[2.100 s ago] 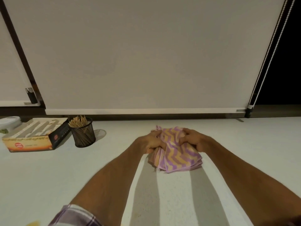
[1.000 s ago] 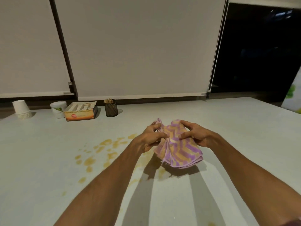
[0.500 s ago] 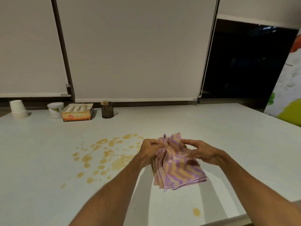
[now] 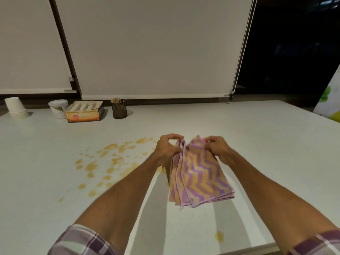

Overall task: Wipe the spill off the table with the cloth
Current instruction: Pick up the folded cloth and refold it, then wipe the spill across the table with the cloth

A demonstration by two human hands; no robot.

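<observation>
Both hands are up over the tabletop [image 4: 257, 137], and between them hangs the cloth [image 4: 198, 173], folded into several layers with a purple and orange zigzag pattern. The left hand [image 4: 168, 149] pinches the top left corner of the layers, thumb and fingers closed on the fabric edge. The right hand [image 4: 218, 147] grips the top right corner, fingers curled over the upper hem. The cloth drapes down toward the camera from those two grips, its lower edge fanned so the separate layers show; whether that bottom edge touches the tabletop or hangs just above it is hard to say from this angle.

The spill [image 4: 110, 162] sits to the left of the cloth, a scatter of yellow-brown blots and droplets spread across the pale surface, partly crossed by the left forearm. Its nearest blots lie just beside the left hand. One lone drop [image 4: 219, 236] rests near the front edge of the tabletop, between the two forearms and closer to the right one.

Plaid sleeves [image 4: 82, 240] show at the bottom of the view on both arms.

Along the far left edge stands a row of items, well apart from the hands: a stack of upturned paper cups [image 4: 14, 105], a white tub [image 4: 58, 108], an open orange box [image 4: 83, 114], and a dark mesh holder [image 4: 119, 109] filled with thin sticks. Behind the tabletop, pale roller blinds [image 4: 147, 48] cover the windows, with dark glass to the right.
</observation>
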